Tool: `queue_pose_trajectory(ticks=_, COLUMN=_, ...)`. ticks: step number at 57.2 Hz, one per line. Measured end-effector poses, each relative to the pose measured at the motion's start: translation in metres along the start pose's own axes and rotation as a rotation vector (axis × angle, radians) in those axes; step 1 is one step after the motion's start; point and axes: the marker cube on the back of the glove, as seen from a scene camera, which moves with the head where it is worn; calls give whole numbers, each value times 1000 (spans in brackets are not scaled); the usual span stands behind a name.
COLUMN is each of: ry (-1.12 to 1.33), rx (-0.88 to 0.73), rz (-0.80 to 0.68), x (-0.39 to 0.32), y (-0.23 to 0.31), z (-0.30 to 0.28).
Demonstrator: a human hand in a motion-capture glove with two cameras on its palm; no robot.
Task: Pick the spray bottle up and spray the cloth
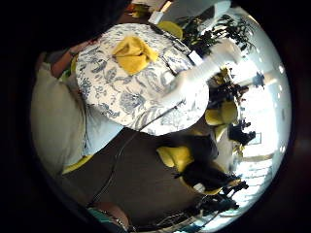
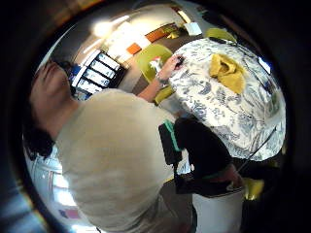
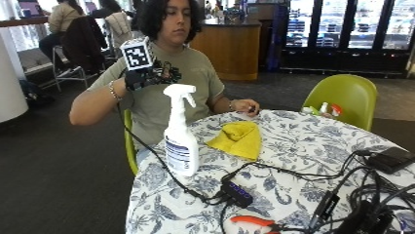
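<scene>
Pliers (image 3: 254, 223) only in outside view

From the outside view we look across the table (image 3: 305, 146) at the seated person, near enough that the spray bottle (image 3: 180, 131) stands large. Our two palm views look down from well above, one over the table (image 1: 121, 92), one toward the person's torso; all three share the yellow cloth (image 3: 238, 139).

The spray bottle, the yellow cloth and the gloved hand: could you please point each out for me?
spray bottle (image 3: 181, 141): outside view, on its white body above the label.
yellow cloth (image 3: 238, 138): outside view, middle of the crumpled fabric.
gloved right hand (image 3: 146, 76): outside view, on the black glove.
</scene>
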Motion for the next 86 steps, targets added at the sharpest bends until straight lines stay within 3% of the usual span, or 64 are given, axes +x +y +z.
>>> queue_pose_trajectory(ticks=19, ry=-19, rx=-12, rz=9, x=10, y=3, z=7)
queue_pose_trajectory(ticks=35, ry=22, rx=1, rz=135, x=46, y=14, z=6)
queue_pose_trajectory(ticks=55, ry=-104, rx=68, rz=290, x=120, y=46, z=3)
queue_pose_trajectory(ticks=74, ry=-428, rx=389, rz=504, x=164, y=56, z=8)
queue_pose_trajectory(ticks=86, ry=-933, rx=611, rz=604, x=182, y=47, z=31)
